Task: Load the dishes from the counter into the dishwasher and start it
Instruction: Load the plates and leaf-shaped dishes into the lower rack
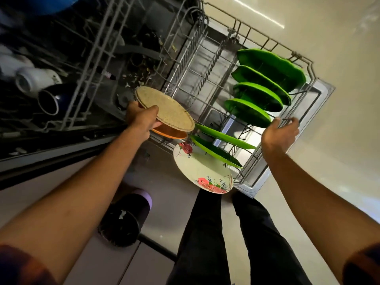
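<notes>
gripping a round beige speckled plate (164, 109) stacked on an orange plate (171, 134), the left hand (139, 118) holds the pair by their rim, thumb on top, at the edge of the grey wire lower rack (207, 79), which is pulled out over the dropped door of the open dishwasher (323, 92). the right hand (279, 134) has its fingers curled over the wire rim on the opposite side of that rack. four bright green plates (265, 85) stand on edge in a row between the tines near the right hand, and two more green plates (220, 140) lean in the row closer to the person. a white plate with pink flowers (202, 171) sits tilted at the rack's nearest corner, just beside those two. further in, the upper rack (96, 58) carries a white mug (34, 79) and a dark blue mug (50, 100), lying on their sides next to each other. below the arms are black trouser legs (207, 233) and a dark slipper with a purple band (125, 219) on the pale floor.
</notes>
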`<state>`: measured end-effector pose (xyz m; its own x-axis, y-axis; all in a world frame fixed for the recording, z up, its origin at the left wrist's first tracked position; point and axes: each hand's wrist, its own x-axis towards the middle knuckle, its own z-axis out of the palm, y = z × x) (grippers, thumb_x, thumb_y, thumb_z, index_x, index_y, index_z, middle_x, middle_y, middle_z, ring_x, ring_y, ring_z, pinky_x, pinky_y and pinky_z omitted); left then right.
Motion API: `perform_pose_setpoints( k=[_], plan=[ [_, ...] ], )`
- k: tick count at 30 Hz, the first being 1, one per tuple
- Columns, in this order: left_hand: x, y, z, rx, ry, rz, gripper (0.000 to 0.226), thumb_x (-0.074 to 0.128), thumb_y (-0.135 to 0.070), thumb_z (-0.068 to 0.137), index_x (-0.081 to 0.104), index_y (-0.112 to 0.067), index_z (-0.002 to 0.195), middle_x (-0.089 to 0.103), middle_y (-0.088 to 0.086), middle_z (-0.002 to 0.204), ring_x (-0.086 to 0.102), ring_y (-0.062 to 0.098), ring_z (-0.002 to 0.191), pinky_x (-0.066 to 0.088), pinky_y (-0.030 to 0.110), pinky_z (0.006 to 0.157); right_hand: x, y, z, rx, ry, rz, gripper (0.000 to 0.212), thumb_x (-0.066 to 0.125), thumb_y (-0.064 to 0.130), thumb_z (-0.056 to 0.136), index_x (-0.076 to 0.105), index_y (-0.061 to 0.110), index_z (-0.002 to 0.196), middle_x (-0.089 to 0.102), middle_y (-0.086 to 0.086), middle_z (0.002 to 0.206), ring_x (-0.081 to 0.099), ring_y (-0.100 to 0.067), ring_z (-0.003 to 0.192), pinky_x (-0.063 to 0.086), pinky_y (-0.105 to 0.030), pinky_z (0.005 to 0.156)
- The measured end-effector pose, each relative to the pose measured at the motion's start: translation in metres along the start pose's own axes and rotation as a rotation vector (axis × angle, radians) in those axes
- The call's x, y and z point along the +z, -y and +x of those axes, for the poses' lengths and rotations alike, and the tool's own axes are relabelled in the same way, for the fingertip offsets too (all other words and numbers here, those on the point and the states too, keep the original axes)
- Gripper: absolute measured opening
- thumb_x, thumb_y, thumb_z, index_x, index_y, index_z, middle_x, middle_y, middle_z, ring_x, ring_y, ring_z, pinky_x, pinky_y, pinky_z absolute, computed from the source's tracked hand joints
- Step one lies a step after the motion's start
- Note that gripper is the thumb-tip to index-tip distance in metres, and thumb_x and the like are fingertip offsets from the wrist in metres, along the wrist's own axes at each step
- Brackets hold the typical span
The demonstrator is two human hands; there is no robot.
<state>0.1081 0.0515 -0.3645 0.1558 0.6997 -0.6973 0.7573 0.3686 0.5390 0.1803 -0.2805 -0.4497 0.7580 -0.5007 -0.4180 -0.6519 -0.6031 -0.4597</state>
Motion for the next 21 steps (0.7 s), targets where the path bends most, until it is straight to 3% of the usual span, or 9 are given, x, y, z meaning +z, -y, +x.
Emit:
perform_pose_setpoints(
  k=[8,15,21],
  plan=[
    [0.019,0.014,0.028,-0.044,0.014,0.027,0.044,0.060,0.008,0.088,0.053,-0.007,0.130,0.060,0.012,0.122,0.065,0.028,0.102,0.061,0.030,0.057,-0.001,-0.027,0.030,-0.078,0.023,-0.166,0.046,0.028,0.039,0.108,0.057,0.010,0.131,0.054,-0.024,0.126,0.057,-0.044,0.111,0.046,-0.047,0.094],
    [0.028,0.015,0.042,-0.092,-0.006,0.031,0.043,0.063,0.006,0.089,0.048,-0.017,0.123,0.055,0.011,0.131,0.062,0.029,0.109,0.062,0.033,0.064,0.001,-0.031,0.027,-0.125,0.013,-0.178,0.044,0.025,0.036,0.110,0.058,0.012,0.127,0.061,-0.017,0.123,0.058,-0.037,0.111,0.041,-0.035,0.081],
    [0.027,0.021,0.045,-0.128,-0.004,0.005,0.040,0.063,0.007,0.090,0.048,-0.015,0.120,0.055,0.007,0.126,0.060,0.027,0.110,0.061,0.032,0.059,0.006,-0.034,0.026,-0.115,-0.016,-0.138,0.041,0.024,0.037,0.110,0.057,0.016,0.124,0.066,-0.010,0.117,0.062,-0.032,0.104,0.038,-0.029,0.078]
  ],
)
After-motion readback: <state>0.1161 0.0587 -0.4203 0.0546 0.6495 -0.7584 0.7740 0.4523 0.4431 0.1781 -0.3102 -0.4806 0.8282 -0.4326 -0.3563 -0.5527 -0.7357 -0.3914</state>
